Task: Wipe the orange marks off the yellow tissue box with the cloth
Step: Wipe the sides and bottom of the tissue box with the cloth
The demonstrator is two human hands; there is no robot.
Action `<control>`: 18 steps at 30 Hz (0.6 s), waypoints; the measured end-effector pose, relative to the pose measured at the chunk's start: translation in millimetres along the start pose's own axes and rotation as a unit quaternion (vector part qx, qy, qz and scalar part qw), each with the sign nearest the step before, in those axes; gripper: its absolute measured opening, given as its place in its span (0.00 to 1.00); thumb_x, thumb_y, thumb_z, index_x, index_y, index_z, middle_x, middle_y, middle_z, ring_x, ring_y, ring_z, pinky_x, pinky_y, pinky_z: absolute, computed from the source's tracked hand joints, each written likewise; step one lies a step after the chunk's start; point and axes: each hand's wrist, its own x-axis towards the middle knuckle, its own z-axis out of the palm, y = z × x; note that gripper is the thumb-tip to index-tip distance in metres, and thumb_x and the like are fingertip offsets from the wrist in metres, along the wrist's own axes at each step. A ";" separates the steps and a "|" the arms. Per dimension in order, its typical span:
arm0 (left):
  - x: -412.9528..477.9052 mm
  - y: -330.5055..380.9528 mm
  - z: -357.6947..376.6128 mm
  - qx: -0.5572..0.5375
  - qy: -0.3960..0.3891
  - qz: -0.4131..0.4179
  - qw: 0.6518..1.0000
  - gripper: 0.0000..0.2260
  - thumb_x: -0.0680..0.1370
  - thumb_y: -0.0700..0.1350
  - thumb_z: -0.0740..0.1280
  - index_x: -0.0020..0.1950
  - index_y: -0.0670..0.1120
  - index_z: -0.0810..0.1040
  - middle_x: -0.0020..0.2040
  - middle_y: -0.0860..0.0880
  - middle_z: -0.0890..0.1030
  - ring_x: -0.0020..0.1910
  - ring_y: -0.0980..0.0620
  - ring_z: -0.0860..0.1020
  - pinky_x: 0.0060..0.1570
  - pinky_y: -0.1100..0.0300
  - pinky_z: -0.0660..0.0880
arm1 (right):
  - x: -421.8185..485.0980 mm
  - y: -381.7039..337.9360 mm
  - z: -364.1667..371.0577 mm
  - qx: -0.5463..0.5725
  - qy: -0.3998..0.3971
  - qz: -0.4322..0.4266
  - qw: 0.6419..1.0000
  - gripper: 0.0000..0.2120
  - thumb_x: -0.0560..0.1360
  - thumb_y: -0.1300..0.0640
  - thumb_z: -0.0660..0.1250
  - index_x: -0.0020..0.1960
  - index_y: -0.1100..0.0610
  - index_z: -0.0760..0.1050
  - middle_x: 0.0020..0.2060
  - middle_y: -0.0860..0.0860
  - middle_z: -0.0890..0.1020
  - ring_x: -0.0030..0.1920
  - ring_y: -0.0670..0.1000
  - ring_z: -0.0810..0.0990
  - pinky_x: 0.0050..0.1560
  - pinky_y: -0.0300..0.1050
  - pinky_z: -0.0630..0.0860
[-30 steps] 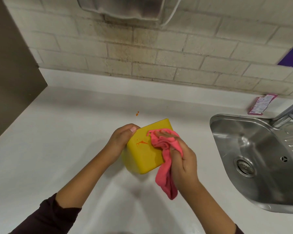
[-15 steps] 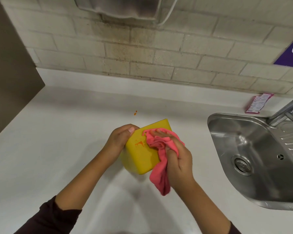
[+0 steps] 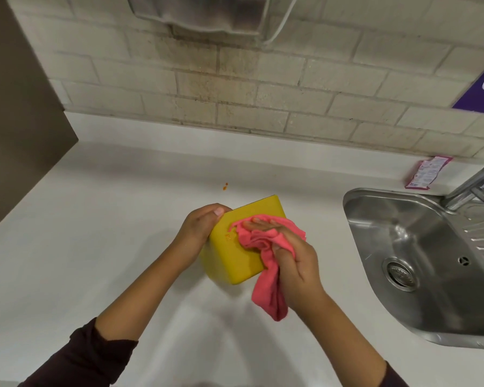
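The yellow tissue box [image 3: 235, 255] is tilted above the white counter, one flat face turned up toward me. My left hand [image 3: 200, 227] grips its left side, thumb on the upper edge. My right hand [image 3: 294, 263] holds a pink cloth [image 3: 266, 247] and presses it flat against the box's upper right part with the fingers stretched out. A small smeared orange mark [image 3: 229, 236] shows on the box just left of the cloth's edge. The cloth's loose end hangs down below my right hand.
A small orange spot [image 3: 225, 186] lies on the white counter [image 3: 95, 233] behind the box. A steel sink [image 3: 419, 255] with a tap [image 3: 472, 185] is at the right. A pink sachet [image 3: 426, 171] leans at the wall. A dark panel stands at the left.
The cloth has slid left across the box face, covering most of the orange mark. The mark looks smaller and more smeared. My left hand keeps its hold.
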 end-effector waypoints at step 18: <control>-1.0 -0.6 1.4 0.014 -0.014 0.005 1.000 0.13 0.65 0.56 0.59 0.37 0.52 0.79 0.37 0.54 0.81 0.39 0.56 0.78 0.43 0.62 0.73 | -5.5 -4.6 17.1 -0.033 -0.005 -0.007 0.999 0.21 0.74 0.58 0.54 0.61 0.46 0.77 0.61 0.38 0.78 0.66 0.45 0.73 0.70 0.49 0.65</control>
